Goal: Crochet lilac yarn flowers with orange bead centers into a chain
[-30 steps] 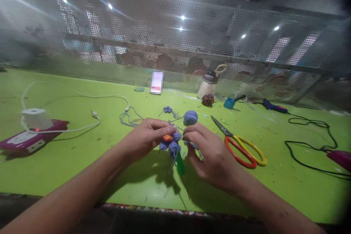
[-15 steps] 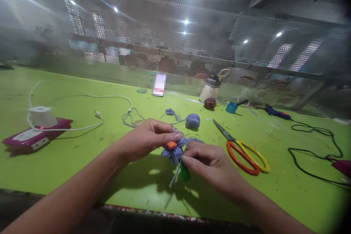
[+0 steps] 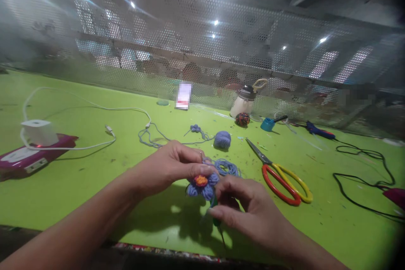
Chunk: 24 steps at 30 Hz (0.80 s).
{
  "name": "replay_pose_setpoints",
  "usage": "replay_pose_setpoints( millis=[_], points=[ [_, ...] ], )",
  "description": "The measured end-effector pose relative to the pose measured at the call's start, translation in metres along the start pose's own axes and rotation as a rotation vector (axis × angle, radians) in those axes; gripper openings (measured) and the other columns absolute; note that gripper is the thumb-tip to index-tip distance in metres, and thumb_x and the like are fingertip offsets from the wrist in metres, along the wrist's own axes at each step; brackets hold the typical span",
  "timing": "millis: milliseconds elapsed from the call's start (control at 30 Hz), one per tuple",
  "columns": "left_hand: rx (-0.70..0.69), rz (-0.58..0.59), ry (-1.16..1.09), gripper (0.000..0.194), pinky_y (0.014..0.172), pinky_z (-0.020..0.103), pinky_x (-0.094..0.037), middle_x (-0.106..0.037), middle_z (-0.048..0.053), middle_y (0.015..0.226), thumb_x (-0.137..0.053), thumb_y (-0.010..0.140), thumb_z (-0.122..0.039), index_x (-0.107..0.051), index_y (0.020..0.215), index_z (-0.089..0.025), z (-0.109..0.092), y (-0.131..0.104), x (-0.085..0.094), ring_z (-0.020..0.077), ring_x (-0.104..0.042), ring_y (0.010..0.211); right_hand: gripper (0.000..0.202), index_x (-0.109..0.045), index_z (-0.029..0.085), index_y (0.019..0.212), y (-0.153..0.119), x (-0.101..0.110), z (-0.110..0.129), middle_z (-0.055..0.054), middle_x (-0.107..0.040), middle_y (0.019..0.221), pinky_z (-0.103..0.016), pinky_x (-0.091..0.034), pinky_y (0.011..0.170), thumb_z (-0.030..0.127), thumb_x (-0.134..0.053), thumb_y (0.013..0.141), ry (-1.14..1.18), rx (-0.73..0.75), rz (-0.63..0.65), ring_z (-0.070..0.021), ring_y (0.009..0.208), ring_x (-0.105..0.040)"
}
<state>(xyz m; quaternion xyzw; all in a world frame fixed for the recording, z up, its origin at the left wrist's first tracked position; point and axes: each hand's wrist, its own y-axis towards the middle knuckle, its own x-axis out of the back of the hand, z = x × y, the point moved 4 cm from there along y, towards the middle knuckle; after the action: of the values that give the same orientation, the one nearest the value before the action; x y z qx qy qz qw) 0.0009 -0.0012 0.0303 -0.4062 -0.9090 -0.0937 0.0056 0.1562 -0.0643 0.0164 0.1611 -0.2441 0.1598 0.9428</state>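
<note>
A blue-violet yarn flower [image 3: 206,191] with an orange and red centre is pinched between the thumb and fingers of my left hand [image 3: 169,164]. At its right side is my right hand [image 3: 245,202], its fingers curled round a green-handled tool [image 3: 216,218] whose thin metal shaft points down toward me. The tool is mostly hidden by the fingers. Just behind my hands lies a loose coil of blue yarn [image 3: 228,168]. A blue yarn ball [image 3: 222,140] and a tiny blue crocheted flower [image 3: 195,128] rest farther back.
Scissors [image 3: 275,171] with red and yellow handles lie to the right. Behind stand a bottle [image 3: 243,102], a multicoloured yarn ball [image 3: 242,119], a blue tape roll [image 3: 267,124] and a phone [image 3: 183,95]. A glue gun [image 3: 320,130] is at right, a purple power strip [image 3: 41,156] at left.
The flower has moved slightly down and right. My right hand has shifted down, its thumb and forefinger wider apart, and the tool has tilted so its metal shaft shows.
</note>
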Motion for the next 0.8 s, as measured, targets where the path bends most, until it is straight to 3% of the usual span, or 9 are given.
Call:
replay_pose_setpoints(
  millis=[200,300,467,567,800],
  points=[
    [0.035,-0.100,0.059,0.021,0.063,0.026,-0.036,-0.061,0.001,0.067,-0.069,0.082,-0.031,-0.076,0.069,-0.016,0.003,0.002,0.002,0.0126,-0.049,0.067,0.002,-0.060,0.016,0.081,-0.007,-0.006,0.007,0.000,-0.057,0.066,-0.025,-0.040,0.052,0.016,-0.061,0.080,-0.327,0.244,-0.242,-0.0124,0.056,-0.049],
    [0.047,-0.112,0.058,0.020,0.063,0.024,-0.038,-0.064,0.001,0.068,-0.070,0.081,-0.031,-0.077,0.071,-0.016,0.004,0.002,0.003,0.0119,-0.051,0.066,0.013,-0.060,0.016,0.092,-0.012,-0.009,0.010,-0.004,-0.062,0.074,-0.030,-0.044,0.057,0.010,-0.055,0.082,-0.468,0.391,-0.298,-0.0164,0.063,-0.054],
    [0.110,-0.001,-0.071,0.013,0.067,0.024,-0.043,-0.071,0.001,0.076,-0.073,0.079,-0.028,-0.078,0.086,-0.019,0.003,-0.001,0.002,0.0111,-0.057,0.066,0.021,-0.057,0.016,0.105,-0.018,-0.004,0.013,-0.004,-0.063,0.076,-0.031,-0.047,0.062,0.007,-0.051,0.087,-0.537,0.487,-0.302,-0.0182,0.068,-0.058],
    [0.130,0.053,-0.175,0.024,0.070,0.024,-0.046,-0.074,0.002,0.083,-0.076,0.075,-0.022,-0.077,0.098,-0.020,0.005,-0.004,0.001,0.0116,-0.061,0.071,0.027,-0.057,0.018,0.112,-0.021,0.002,0.013,-0.004,-0.064,0.080,-0.029,-0.048,0.063,0.006,-0.051,0.088,-0.546,0.495,-0.299,-0.0185,0.075,-0.061],
    [0.137,0.105,-0.246,0.029,0.072,0.024,-0.048,-0.075,0.004,0.084,-0.076,0.072,-0.015,-0.076,0.101,-0.018,0.006,-0.004,0.000,0.0132,-0.063,0.072,0.027,-0.061,0.018,0.109,-0.024,0.016,0.010,-0.008,-0.062,0.093,-0.029,-0.051,0.069,0.004,-0.051,0.089,-0.497,0.451,-0.220,-0.0173,0.083,-0.061]
  ],
)
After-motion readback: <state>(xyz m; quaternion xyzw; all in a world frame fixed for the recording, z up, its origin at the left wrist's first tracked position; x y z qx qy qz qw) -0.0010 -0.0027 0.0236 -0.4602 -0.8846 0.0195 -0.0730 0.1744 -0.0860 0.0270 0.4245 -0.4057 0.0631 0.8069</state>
